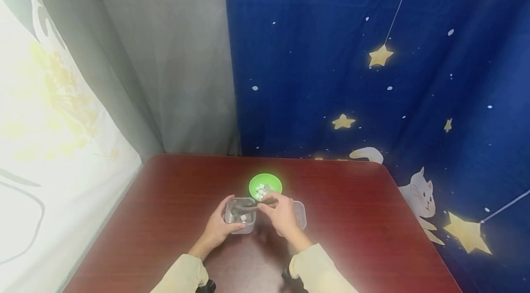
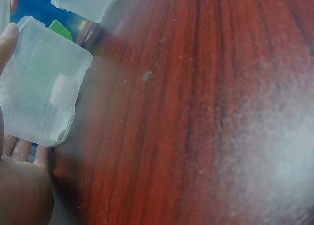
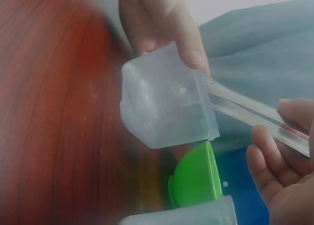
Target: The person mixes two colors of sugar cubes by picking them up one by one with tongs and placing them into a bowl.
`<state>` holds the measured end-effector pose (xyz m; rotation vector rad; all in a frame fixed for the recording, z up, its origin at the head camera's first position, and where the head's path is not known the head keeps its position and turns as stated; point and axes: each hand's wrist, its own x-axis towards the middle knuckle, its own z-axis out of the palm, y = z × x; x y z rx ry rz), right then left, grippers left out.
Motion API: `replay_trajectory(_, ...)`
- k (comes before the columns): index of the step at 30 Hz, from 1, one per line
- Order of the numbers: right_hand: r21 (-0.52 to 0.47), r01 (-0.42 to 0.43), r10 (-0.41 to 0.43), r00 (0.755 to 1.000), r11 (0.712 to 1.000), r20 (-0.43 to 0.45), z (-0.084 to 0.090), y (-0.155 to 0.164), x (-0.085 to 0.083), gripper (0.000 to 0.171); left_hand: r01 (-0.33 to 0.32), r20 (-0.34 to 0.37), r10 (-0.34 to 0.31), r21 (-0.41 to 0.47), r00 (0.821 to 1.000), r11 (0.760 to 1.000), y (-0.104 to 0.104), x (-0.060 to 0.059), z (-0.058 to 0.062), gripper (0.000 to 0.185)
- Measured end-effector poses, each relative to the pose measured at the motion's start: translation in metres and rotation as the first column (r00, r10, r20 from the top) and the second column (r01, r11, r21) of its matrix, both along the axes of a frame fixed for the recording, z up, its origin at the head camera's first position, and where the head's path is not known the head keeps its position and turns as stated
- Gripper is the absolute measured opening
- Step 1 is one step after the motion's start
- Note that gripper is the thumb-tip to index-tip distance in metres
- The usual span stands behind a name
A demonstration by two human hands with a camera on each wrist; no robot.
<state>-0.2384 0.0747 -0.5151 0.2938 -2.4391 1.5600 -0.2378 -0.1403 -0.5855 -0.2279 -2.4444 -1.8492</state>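
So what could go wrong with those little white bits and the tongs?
1. The right hand holds the tongs over the clear container; a white piece could slip and bounce onto the table.
2. The left hand grips only one side of the light container, so a push from the tongs might tip it.
3. The green bowl sits close behind and might get bumped.

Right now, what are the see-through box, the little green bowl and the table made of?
The clear box, gripped by the left hand, looks like frosted, see-through plastic: things show dimly through its walls. The green bowl seems to be smooth, glossy plastic in one solid colour. The table looks like dark red wood or wood-look laminate: grain lines run along it, and it shines.
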Motion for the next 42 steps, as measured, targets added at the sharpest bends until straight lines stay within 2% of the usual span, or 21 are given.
replay_trajectory(5,-0.050,0.008,-0.008,1.000,0.999,0.007,0.007,0.005,-0.001,0.019,-0.001,-0.002,0.001,-0.004,1.000,1.000,0.001,0.000,0.001,0.099)
replay_trajectory(9,0.016,0.069,-0.070,0.996,0.998,0.057,0.014,0.010,0.000,0.020,-0.004,-0.005,0.004,-0.013,1.000,1.000,0.001,0.001,0.001,0.099)
replay_trajectory(12,0.029,0.101,-0.103,0.991,0.994,0.089,0.018,0.013,0.000,0.019,-0.008,-0.004,0.008,-0.013,1.000,1.000,0.000,0.002,0.001,0.099)
replay_trajectory(15,-0.096,0.078,-0.069,0.993,0.992,0.094,0.023,0.015,-0.002,0.018,-0.011,0.007,0.011,-0.002,1.000,1.000,0.000,0.002,0.002,0.099)
replay_trajectory(19,-0.278,0.043,-0.018,0.996,0.960,0.092,0.030,0.018,-0.008,0.018,-0.016,0.013,0.015,0.010,1.000,1.000,0.001,0.003,0.006,0.098)
replay_trajectory(21,-0.320,0.034,-0.006,0.996,0.947,0.089,0.039,0.020,-0.008,0.018,-0.017,0.014,0.016,0.009,1.000,1.000,0.001,0.002,0.007,0.098)
replay_trajectory(27,-0.288,0.042,-0.025,0.998,0.957,0.061,0.074,0.025,0.000,0.018,-0.020,0.021,0.020,-0.006,1.000,1.000,0.001,-0.001,0.004,0.098)
replay_trajectory(35,-0.282,0.102,-0.094,0.995,0.954,0.042,0.086,0.033,0.000,0.016,-0.013,0.026,0.013,0.000,1.000,1.000,0.003,0.002,0.006,0.099)
replay_trajectory(42,-0.315,0.122,-0.115,0.993,0.941,0.039,0.095,0.042,-0.003,0.018,-0.016,0.015,0.016,-0.003,1.000,1.000,0.003,0.003,0.006,0.099)
